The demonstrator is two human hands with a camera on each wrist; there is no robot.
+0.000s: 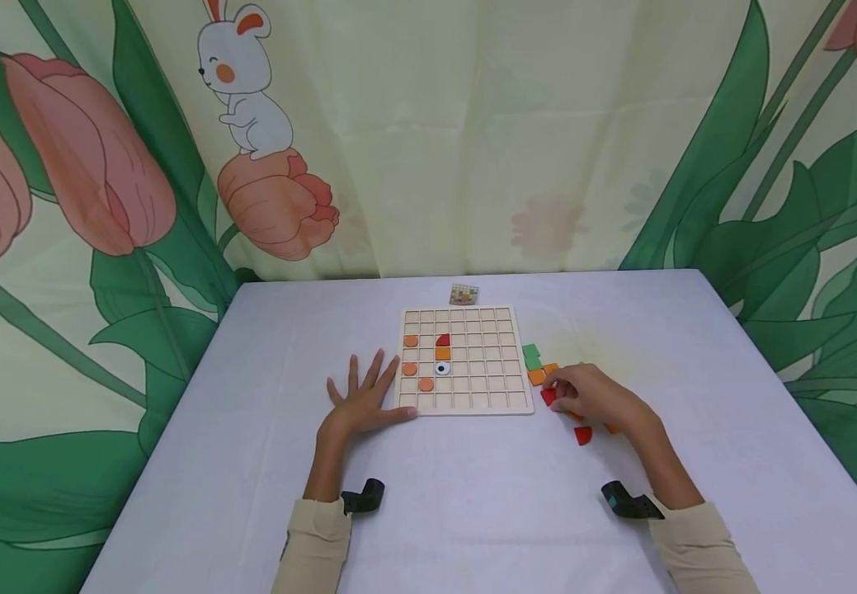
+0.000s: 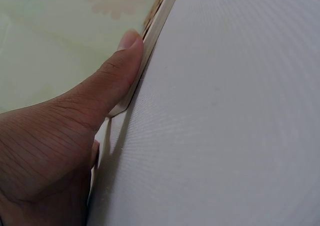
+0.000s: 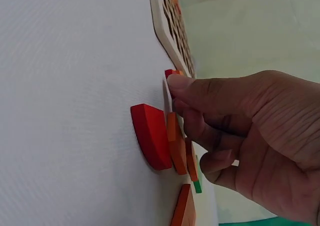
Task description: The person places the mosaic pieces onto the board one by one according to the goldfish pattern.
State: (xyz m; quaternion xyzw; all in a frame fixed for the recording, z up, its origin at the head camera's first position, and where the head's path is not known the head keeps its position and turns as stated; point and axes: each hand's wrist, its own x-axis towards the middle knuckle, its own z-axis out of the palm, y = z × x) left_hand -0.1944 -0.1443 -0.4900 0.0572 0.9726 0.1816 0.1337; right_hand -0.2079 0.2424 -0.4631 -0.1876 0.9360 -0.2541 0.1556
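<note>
Pinching a red piece [image 1: 548, 398] in my right hand [image 1: 597, 396], just right of the gridded board [image 1: 482, 360], I rest my left hand [image 1: 360, 406] on the worktop [image 1: 487, 495], fingers [image 1: 373, 370] spread, thumb [image 1: 397, 415] touching the board's edge.

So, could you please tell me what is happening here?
Someone's left hand is spread at the left side of a pale gridded board, its thumb on the near corner. The right hand seems to pinch a pale tile beside loose red, orange and green tiles. On the board sit three orange discs, a red tile, an orange square and an eye tile.
</note>
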